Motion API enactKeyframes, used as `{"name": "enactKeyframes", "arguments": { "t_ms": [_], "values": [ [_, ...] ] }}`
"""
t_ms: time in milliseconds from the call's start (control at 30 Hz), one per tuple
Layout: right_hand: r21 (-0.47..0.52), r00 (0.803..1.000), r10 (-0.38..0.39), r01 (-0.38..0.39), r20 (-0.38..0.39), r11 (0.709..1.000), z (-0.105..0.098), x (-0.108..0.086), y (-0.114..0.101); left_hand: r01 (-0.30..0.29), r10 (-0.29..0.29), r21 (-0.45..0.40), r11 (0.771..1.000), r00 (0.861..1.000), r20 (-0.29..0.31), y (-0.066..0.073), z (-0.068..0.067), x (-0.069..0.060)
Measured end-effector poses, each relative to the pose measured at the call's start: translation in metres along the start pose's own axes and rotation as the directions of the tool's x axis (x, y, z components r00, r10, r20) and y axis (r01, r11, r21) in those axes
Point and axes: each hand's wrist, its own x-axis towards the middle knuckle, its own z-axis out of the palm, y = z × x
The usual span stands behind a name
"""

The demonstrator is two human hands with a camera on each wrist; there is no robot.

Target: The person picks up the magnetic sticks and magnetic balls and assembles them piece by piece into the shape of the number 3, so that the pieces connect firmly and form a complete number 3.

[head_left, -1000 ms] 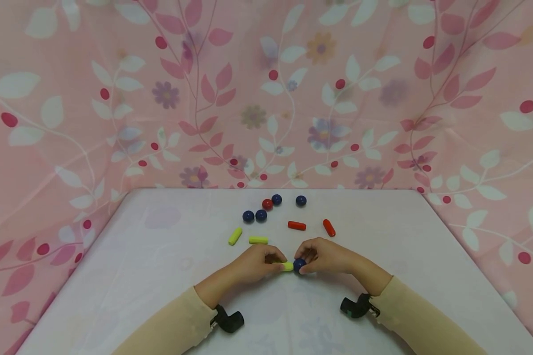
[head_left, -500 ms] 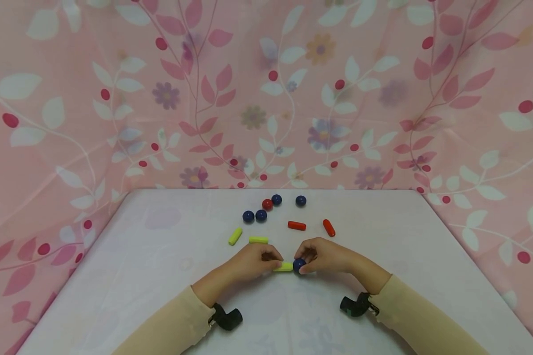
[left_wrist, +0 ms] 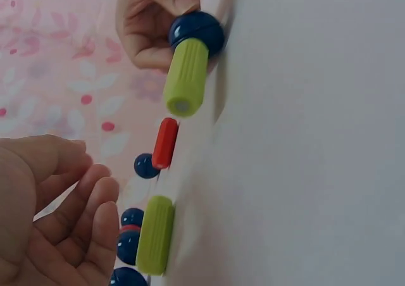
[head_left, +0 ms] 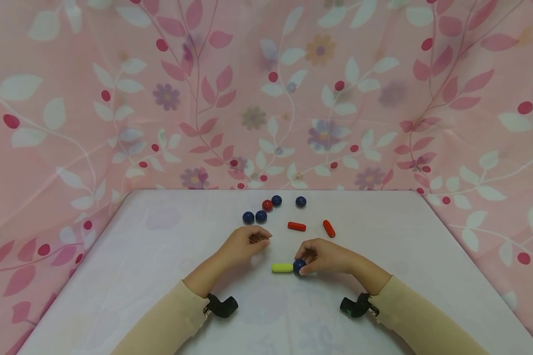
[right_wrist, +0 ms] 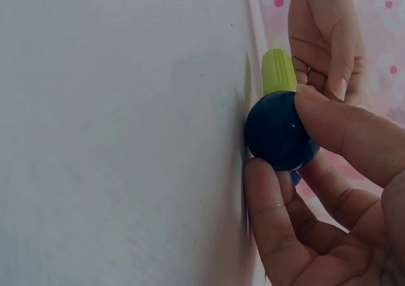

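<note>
Between thumb and fingers, the right hand pinches a dark blue ball; the right wrist view shows this ball up close. A yellow-green stick touches the ball's left side, end-on, and no fingers are on it. Up and left of that stick is the left hand, its fingers relaxed around nothing. In the left wrist view another yellow-green stick lies beside the left hand; the head view has it hidden behind the hand.
Farther back on the white table lie two red sticks a red ball and several blue balls. A pink patterned cloth stands behind the table.
The left hand has let go of the yellow-green stick and moved up and left, now covering the other yellow-green sticks in the head view. The right hand stays at the blue ball.
</note>
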Motion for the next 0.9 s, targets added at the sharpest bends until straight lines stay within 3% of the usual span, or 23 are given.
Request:
{"name": "enactKeyframes", "arguments": {
  "t_ms": [200,400,567,700,900],
  "values": [
    [0.001,1.0,0.004,-0.004,-0.001,1.0,0.0,0.0,0.0,-0.004,0.004,0.0,1.0,0.99,-0.141,-0.003,-0.011,0.005],
    [-0.004,1.0,-0.006,0.006,0.0,1.0,0.0,-0.001,0.0,-0.037,0.029,-0.028,0.999,0.967,-0.252,-0.008,-0.023,0.013],
    [-0.008,1.0,-0.002,0.002,0.001,1.0,0.0,0.0,0.001,-0.027,0.009,-0.055,0.998,0.948,-0.317,-0.015,-0.028,0.022],
    [-0.014,1.0,0.001,-0.001,0.001,1.0,0.0,0.0,0.001,0.016,-0.035,-0.061,0.998,0.945,-0.326,-0.019,-0.032,0.028],
    [-0.018,1.0,0.001,-0.001,0.0,1.0,0.0,0.0,0.001,0.152,-0.168,-0.081,0.985,0.95,-0.264,-0.031,-0.038,0.038]
  ]
}}
